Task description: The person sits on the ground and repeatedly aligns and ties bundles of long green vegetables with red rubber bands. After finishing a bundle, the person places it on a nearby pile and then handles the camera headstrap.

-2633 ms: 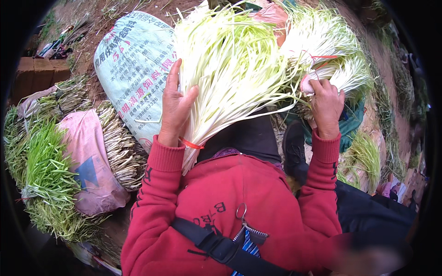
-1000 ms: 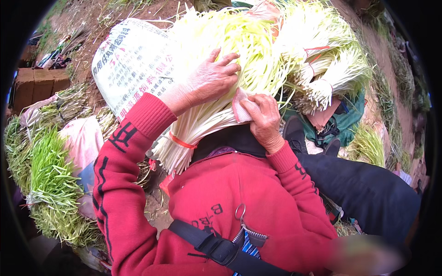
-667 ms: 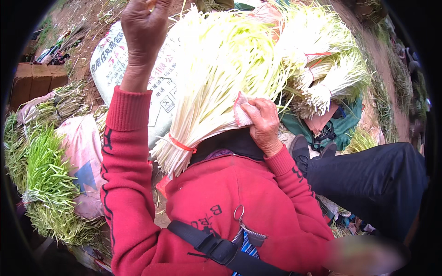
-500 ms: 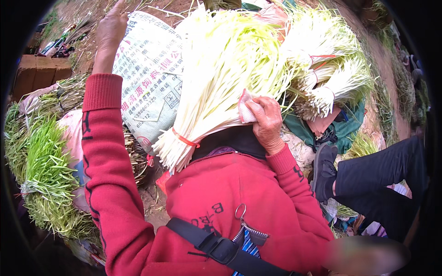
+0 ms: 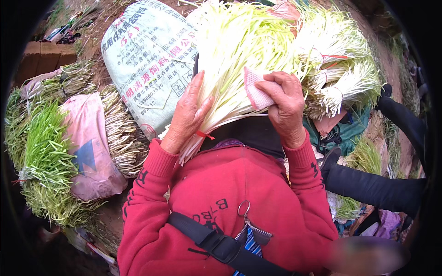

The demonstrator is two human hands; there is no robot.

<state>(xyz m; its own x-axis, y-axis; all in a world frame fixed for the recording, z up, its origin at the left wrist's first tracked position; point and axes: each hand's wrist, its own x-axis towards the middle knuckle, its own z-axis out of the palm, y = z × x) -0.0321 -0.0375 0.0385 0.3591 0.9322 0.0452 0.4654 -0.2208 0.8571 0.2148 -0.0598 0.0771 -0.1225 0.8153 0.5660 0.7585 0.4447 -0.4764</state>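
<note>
Right hand (image 5: pixel 286 106) presses pink cloth (image 5: pixel 256 90) against pale chive bundle (image 5: pixel 235 69).

The pale bundle (image 5: pixel 239 69) is hemmed in on all sides. Left of the left hand (image 5: pixel 189 115), passage is blocked by a printed sack (image 5: pixel 142 60), with green bunches (image 5: pixel 46 161) piled beyond it. Right of the right hand (image 5: pixel 285 106) and its pink cloth (image 5: pixel 255 92), tied white bunches (image 5: pixel 340 78) are stacked close. Only a narrow gap is left between the two hands.
</note>
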